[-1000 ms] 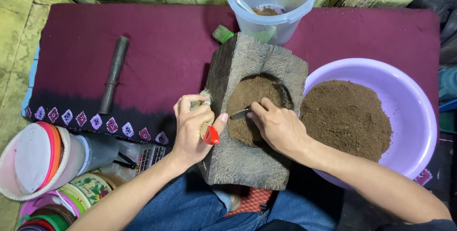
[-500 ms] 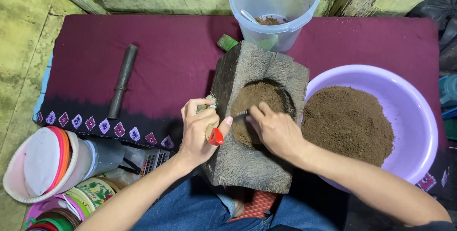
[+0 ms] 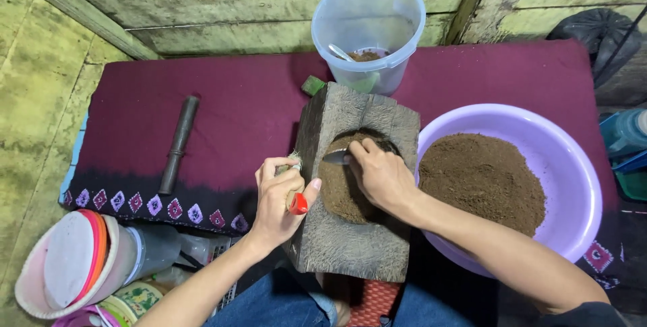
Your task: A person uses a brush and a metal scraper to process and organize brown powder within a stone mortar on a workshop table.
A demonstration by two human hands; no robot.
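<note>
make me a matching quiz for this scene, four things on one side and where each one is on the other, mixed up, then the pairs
Things:
1. clear plastic bucket
2. lilac basin
3. dark metal rod
4. small spoon

Places:
A. lying alone on the maroon cloth, left of the wooden block
B. in the right hand, over the block's hollow
C. behind the block, by the wall
D. right of the block, full of brown powder

Pairs: 1-C, 2-D, 3-A, 4-B
</note>
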